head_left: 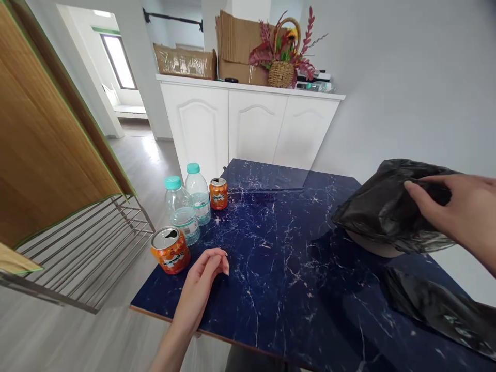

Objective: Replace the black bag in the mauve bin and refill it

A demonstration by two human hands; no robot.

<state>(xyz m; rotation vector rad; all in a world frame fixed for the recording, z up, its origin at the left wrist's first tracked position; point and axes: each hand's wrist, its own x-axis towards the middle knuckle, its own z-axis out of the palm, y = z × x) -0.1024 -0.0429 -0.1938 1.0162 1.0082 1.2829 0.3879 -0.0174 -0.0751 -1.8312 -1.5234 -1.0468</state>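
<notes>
At right of the head view, pinches the black bag over a pale container with the right hand, apparently adjusting it; at lower centre, holds the left hand loosely curled, empty. Probably calls for evening out the film.

Blue tbl w/ cans, btls, blk bag.

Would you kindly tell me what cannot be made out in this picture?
All in the head view:
Pale thing: mostly hidden by the upper bag.
End of the lower bag: cut off by the right edge.
Print on the bottle labels: too small.
Arm beyond the right hand: cut off by the right edge.
</notes>
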